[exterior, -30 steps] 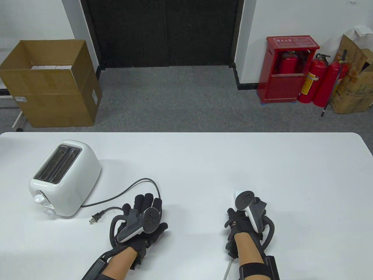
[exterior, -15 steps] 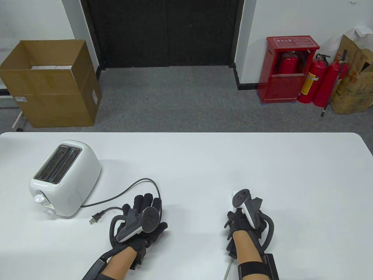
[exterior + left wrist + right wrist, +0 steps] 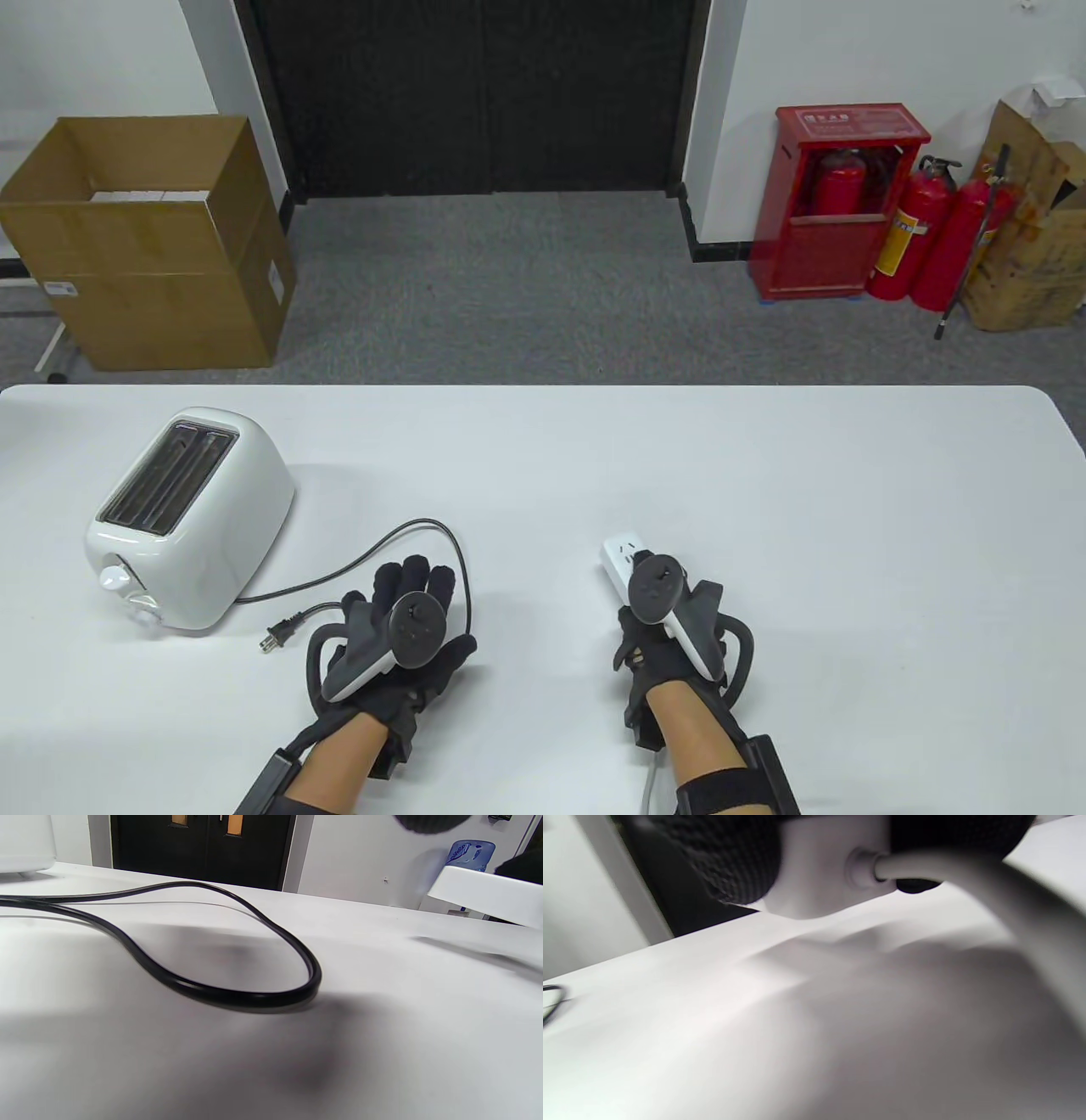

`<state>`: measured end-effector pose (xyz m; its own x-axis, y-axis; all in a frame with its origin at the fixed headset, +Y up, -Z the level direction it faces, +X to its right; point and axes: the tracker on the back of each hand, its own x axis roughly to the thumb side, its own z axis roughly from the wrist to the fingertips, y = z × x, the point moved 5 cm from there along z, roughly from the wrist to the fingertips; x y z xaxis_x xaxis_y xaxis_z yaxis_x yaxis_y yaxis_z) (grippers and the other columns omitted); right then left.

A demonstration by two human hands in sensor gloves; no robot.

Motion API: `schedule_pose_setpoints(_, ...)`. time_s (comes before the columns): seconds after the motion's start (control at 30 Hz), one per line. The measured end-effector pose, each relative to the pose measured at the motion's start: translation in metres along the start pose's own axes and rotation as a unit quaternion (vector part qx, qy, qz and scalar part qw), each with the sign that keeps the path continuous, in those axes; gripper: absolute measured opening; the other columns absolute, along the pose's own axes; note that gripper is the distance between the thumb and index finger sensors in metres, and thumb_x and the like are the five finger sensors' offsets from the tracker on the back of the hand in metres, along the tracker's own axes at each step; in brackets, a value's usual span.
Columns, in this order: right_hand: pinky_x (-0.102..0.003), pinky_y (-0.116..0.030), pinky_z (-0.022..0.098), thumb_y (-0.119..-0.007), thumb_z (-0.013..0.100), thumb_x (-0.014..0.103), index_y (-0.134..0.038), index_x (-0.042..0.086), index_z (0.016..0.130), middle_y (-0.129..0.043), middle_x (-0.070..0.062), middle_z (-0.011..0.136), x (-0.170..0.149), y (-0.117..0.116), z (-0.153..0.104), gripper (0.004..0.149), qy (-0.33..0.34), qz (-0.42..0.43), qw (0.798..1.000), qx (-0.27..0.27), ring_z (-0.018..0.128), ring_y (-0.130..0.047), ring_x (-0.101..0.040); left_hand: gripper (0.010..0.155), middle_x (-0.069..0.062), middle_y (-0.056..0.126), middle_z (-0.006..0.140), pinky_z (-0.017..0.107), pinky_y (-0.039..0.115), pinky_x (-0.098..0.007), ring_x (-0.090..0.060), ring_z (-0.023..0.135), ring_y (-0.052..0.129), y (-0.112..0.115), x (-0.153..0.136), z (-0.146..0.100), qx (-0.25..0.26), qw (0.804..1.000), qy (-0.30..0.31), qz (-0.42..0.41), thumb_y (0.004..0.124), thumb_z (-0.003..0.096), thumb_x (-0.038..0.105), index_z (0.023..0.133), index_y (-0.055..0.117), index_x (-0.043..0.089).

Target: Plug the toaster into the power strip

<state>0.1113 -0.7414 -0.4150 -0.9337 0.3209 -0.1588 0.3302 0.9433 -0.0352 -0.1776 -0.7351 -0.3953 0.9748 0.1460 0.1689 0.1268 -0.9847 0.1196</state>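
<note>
The white toaster (image 3: pixel 191 518) stands at the table's left. Its black cord (image 3: pixel 424 528) loops right and runs back under my left hand to the two-pin plug (image 3: pixel 278 634), which lies free on the table. My left hand (image 3: pixel 416 594) is over the cord with fingers spread and grips nothing. The left wrist view shows the cord loop (image 3: pixel 254 997) lying on the table. My right hand (image 3: pixel 657 632) grips the white power strip (image 3: pixel 618 556), whose socket end pokes out ahead of the fingers. In the right wrist view the gloved fingers (image 3: pixel 725 857) wrap the strip's cable end (image 3: pixel 814 874).
The strip's white cable (image 3: pixel 652 777) trails off the table's near edge. The white table (image 3: pixel 764 475) stretches far to the right. On the floor beyond stand a cardboard box (image 3: pixel 153 246) and red fire extinguishers (image 3: pixel 925 229).
My right hand has moved left toward the middle with the power strip, and the strip's socket end now shows. My left hand has shifted a little to the left.
</note>
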Motion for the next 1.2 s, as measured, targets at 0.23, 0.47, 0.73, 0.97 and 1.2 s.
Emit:
schedule_pose_setpoints(0.23, -0.059, -0.070, 0.048, -0.078, 0.042, 0.040, -0.047, 0.033, 0.104, -0.058, -0.012, 0.110, 0.050, -0.026, -0.016, 0.070, 0.118, 0.013, 0.991, 0.057, 0.070, -0.077, -0.050, 0.084, -0.006, 0.022, 0.123, 0.069, 0.028, -0.073, -0.041, 0.115, 0.025, -0.001, 0.000, 0.000, 0.001, 1.000, -0.001, 0.001, 0.060, 0.0462, 0.067, 0.112, 0.023, 0.032)
schedule_pose_setpoints(0.47, -0.059, -0.068, 0.052, -0.078, 0.043, 0.037, -0.048, 0.029, 0.104, -0.054, -0.012, 0.111, 0.074, -0.049, -0.028, 0.068, 0.151, -0.014, 0.983, 0.102, 0.076, -0.072, -0.051, 0.083, -0.005, 0.022, 0.123, 0.069, 0.028, -0.073, -0.041, 0.115, 0.025, -0.006, -0.001, 0.000, 0.011, 1.000, -0.003, 0.003, 0.060, 0.0463, 0.067, 0.113, 0.023, 0.032)
schedule_pose_setpoints(0.73, -0.060, -0.068, 0.054, -0.076, 0.044, 0.035, -0.050, 0.031, 0.103, -0.051, -0.011, 0.112, 0.075, -0.062, -0.028, 0.064, 0.155, -0.028, 0.978, 0.135, 0.081, -0.071, -0.050, 0.083, -0.006, 0.024, 0.123, 0.069, 0.028, -0.073, -0.041, 0.115, 0.025, -0.004, -0.003, 0.000, 0.007, 1.000, -0.010, 0.012, 0.060, 0.0462, 0.067, 0.113, 0.024, 0.032)
schedule_pose_setpoints(0.97, -0.061, -0.064, 0.057, -0.075, 0.045, 0.035, -0.051, 0.040, 0.102, -0.050, -0.012, 0.113, 0.066, -0.065, -0.028, 0.062, 0.115, -0.012, 0.980, 0.164, 0.085, -0.068, -0.048, 0.080, -0.003, 0.031, 0.124, 0.072, 0.035, -0.071, -0.038, 0.117, 0.032, -0.023, -0.017, 0.006, 0.016, 0.999, -0.027, 0.025, 0.061, 0.0467, 0.066, 0.113, 0.028, 0.035)
schedule_pose_setpoints(1.2, -0.062, -0.063, 0.057, -0.075, 0.045, 0.033, -0.054, 0.039, 0.102, -0.053, -0.013, 0.111, 0.063, -0.064, -0.026, 0.061, 0.107, 0.010, 0.979, 0.175, 0.085, -0.066, -0.049, 0.073, -0.006, 0.051, 0.120, 0.072, 0.055, -0.066, -0.037, 0.111, 0.060, -0.047, -0.072, 0.010, 0.008, 0.992, -0.109, 0.069, 0.069, 0.0495, 0.054, 0.112, 0.038, 0.033)
